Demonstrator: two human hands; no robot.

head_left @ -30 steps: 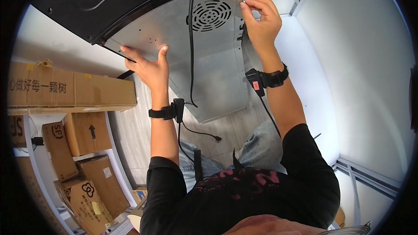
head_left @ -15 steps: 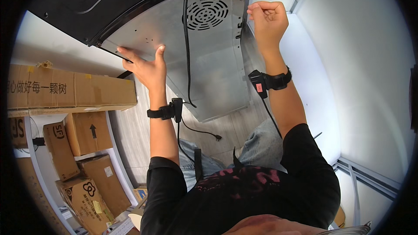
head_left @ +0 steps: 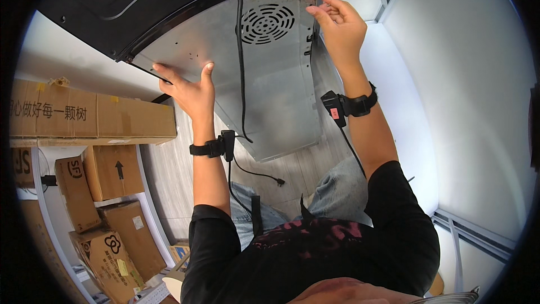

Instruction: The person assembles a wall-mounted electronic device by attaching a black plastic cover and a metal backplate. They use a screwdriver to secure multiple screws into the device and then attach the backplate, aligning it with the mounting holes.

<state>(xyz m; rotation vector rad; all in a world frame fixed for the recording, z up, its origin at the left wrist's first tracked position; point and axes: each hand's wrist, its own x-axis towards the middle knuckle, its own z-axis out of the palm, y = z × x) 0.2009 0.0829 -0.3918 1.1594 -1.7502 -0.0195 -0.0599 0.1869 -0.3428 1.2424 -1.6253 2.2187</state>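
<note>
Both hands are on the metal panel: my left hand presses flat to steady it, my right hand, fingers loosely curled and empty, touches its right edge.

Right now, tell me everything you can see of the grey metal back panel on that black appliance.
The grey metal back panel looks like bare, dull sheet metal, flat, with a round vent grille of slots near its top and a few small holes. A black power cord leaves the casing above and runs down across it. The appliance is tilted, its back facing the person. The left hand presses on the panel's left edge; the right hand is at its upper right corner.
</note>
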